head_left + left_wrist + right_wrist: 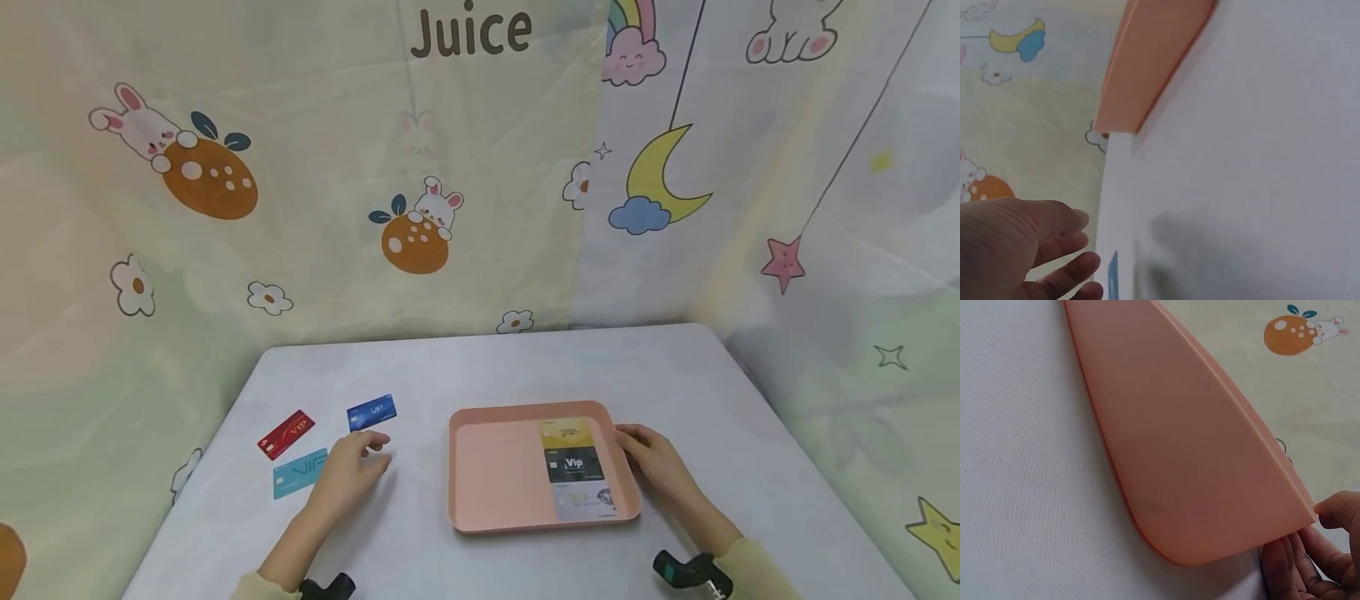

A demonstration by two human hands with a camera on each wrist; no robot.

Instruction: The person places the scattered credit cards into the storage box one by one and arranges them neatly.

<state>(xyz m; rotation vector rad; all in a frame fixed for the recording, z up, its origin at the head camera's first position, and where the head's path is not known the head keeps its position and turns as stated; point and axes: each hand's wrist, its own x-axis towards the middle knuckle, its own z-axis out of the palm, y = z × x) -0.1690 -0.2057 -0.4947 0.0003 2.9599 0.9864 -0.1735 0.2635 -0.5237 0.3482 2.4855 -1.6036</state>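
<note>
My left hand (350, 467) hovers among the loose cards at the left, its fingers loosely bent and nothing between them. Just beyond its fingertips lies a dark blue card (372, 412); a light blue VIP card (300, 473) is partly behind this hand, and a red VIP card (287, 434) lies farther left. With thumb at the rim and fingers below it, my right hand (660, 458) grips the right edge of a pink tray (495, 467). Inside the tray, along its right side, a gold card (567, 432), a black Vip card (573, 465) and a silver-grey card (583, 502) form a column.
A white-covered table (420, 567) carries everything. Behind and beside it hangs a printed cloth (322, 167) with bunnies, oranges and a moon. Dark camera mounts (690, 571) sit on both wrists.
</note>
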